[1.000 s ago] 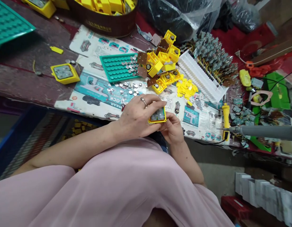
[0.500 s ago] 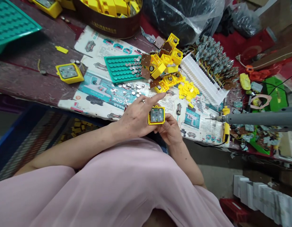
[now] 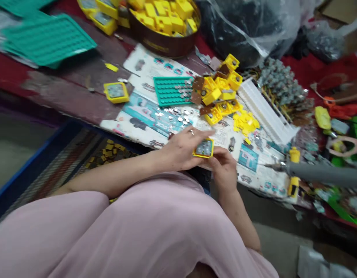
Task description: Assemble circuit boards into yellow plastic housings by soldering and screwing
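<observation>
Yellow plastic rims the small case (image 3: 203, 149) between the person's 2 bare hands, nearer the body than the small green tray (image 3: 166, 90) and a little to the tray's right. Grey parts show in the case's upper face. The left hand (image 3: 181, 148), wearing 1 ring, is clamped on the case from its left side. The right hand (image 3: 226, 166) has thumb and fingers against the case's lower right edge; blur means I cannot tell whether they pinch it.

Silvery discs (image 3: 183, 119) lie scattered on the near side of the tray. At the tray's right end is a cluster of yellow housings (image 3: 211, 95); farther right of it are loose flat yellow pieces (image 3: 245, 121) and a white rack (image 3: 266, 112). Left of the tray lies another yellow unit (image 3: 116, 92). Behind the tray stands a brown tin (image 3: 161, 46) heaped with yellow blocks (image 3: 162, 23).
</observation>
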Demonstrator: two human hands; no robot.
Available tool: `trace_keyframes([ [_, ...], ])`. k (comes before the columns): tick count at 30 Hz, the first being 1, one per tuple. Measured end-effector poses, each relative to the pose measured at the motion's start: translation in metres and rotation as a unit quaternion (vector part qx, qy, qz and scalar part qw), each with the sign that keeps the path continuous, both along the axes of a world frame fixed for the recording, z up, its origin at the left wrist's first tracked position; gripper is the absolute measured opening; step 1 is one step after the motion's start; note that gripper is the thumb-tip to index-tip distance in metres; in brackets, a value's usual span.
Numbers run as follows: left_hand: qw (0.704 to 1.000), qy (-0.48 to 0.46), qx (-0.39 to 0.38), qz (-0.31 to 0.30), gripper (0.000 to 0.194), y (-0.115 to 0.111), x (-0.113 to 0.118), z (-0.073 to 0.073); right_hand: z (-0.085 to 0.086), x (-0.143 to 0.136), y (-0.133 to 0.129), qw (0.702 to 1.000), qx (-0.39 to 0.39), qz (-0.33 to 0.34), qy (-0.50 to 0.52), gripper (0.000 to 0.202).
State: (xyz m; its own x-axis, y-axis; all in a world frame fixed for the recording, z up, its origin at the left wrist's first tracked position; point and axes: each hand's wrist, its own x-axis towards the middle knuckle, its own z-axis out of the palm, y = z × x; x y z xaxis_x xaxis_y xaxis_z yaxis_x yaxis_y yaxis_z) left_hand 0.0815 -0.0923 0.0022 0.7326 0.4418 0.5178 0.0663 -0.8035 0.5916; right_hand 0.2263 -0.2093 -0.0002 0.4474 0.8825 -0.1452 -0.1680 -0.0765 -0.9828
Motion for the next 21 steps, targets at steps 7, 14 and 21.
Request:
trace_keyframes([
  [7,0.988,0.116,0.101,-0.022,0.037,-0.002,0.007,-0.014,-0.004,0.023,-0.010,0.932,-0.067,0.088,-0.344,0.065],
  [14,0.987,0.094,0.129,0.018,0.051,0.008,-0.009,-0.012,-0.009,0.036,-0.013,0.852,-0.060,0.054,-0.517,0.071],
  [21,0.938,0.177,0.102,0.281,0.049,0.087,-0.091,0.000,-0.017,0.048,-0.013,0.786,0.025,0.073,-0.613,0.045],
])
